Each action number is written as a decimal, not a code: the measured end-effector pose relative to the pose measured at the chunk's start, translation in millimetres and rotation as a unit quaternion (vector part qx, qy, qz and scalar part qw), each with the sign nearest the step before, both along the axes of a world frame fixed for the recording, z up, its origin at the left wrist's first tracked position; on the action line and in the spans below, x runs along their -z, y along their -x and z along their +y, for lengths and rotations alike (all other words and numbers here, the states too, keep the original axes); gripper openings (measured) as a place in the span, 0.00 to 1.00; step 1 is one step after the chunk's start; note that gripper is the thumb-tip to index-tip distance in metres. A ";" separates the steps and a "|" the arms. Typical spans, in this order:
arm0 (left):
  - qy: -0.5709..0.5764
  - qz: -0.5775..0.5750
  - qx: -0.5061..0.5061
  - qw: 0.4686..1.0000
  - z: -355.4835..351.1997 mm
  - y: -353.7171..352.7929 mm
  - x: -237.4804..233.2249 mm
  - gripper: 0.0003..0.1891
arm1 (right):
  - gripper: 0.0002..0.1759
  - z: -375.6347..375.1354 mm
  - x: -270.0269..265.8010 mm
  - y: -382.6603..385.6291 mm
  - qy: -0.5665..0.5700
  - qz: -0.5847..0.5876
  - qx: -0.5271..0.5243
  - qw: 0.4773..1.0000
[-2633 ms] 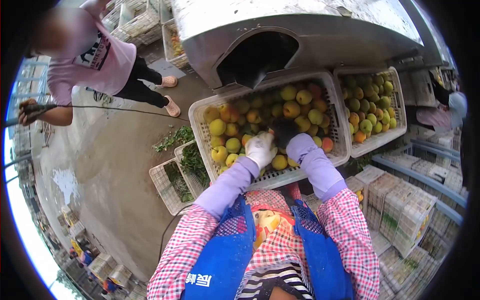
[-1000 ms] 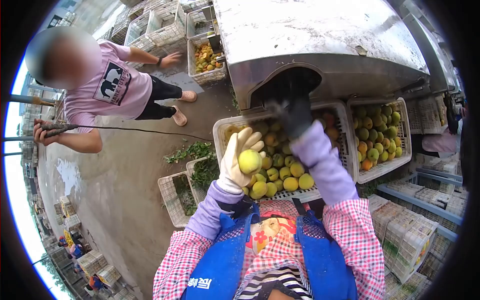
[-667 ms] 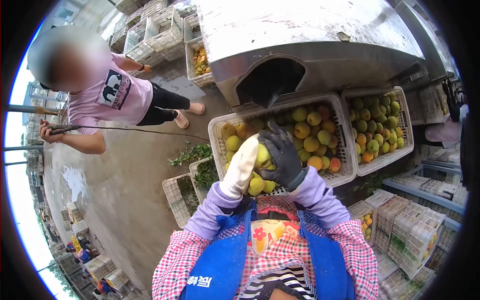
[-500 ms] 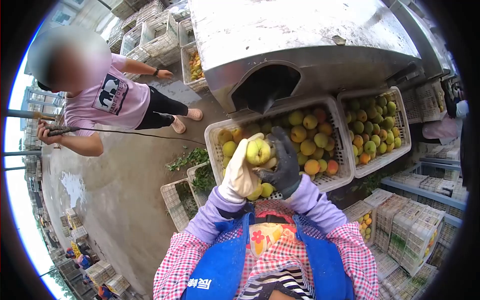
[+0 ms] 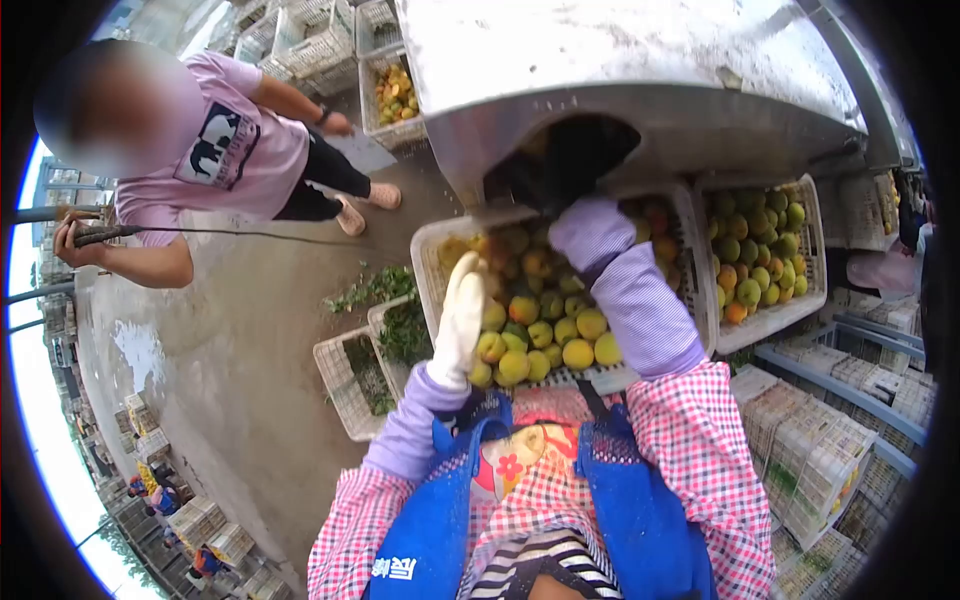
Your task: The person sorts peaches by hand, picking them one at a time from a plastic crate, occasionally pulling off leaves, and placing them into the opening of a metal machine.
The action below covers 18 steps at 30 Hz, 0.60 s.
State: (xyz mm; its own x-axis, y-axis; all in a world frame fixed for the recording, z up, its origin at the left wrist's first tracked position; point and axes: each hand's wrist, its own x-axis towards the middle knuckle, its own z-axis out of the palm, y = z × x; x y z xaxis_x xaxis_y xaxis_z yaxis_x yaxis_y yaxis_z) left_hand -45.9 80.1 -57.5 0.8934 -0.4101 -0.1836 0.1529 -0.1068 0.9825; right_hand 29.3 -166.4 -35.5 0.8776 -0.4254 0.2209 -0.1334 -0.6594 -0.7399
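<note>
A white plastic crate [image 5: 424,262] of yellow-green and reddish peaches [image 5: 578,352] stands in front of me. My left hand [image 5: 462,315], in a white glove, rests over the crate's left part, its fingers stretched out and nothing visible in them. My right hand [image 5: 575,175], in a dark glove, reaches over the crate's far edge into the dark opening [image 5: 610,145] of a metal machine [image 5: 640,60]. The shadow there hides its fingers and anything they hold.
A second crate [image 5: 770,325] of peaches stands at the right. Leaves fill a small crate [image 5: 345,390] at the left. A person in a pink shirt [image 5: 215,150] stands beyond, holding a cable [image 5: 260,233]. Stacked crates [image 5: 800,440] stand at the lower right.
Both hands were together over the crate with a peach in the left one. Now the hands are apart, the right has reached forward into the opening, and the peach is gone from the left.
</note>
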 end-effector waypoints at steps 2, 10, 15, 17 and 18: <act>-0.194 -0.455 0.140 0.858 4.2 -4.5 13.6 0.22 | 0.23 -8.7 0.0 10.2 0.003 -0.001 -0.029 1.000; -0.271 -0.490 0.522 0.644 9.4 70.9 72.0 0.27 | 0.15 25.4 122.4 202.4 0.310 0.430 -0.432 0.729; -0.348 -0.340 0.571 0.661 -23.4 65.9 52.5 0.22 | 0.20 29.6 170.2 235.9 0.323 0.305 -0.513 0.735; -0.344 -0.261 0.480 0.764 -28.0 46.7 17.5 0.24 | 0.26 17.5 137.0 224.9 0.227 0.317 -0.475 0.789; -0.230 -0.124 0.327 0.908 -13.7 43.9 27.2 0.26 | 0.31 7.1 86.8 215.5 0.124 0.332 -0.434 0.828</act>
State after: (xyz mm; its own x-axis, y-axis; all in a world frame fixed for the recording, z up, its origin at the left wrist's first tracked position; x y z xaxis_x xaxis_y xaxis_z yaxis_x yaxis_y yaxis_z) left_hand -89.8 66.4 -84.7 0.5237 -0.7986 -0.2968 -0.3104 -0.5033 0.8064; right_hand -186.2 -159.3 -122.3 0.7919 0.4160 -0.4470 0.1481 -0.8410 -0.5203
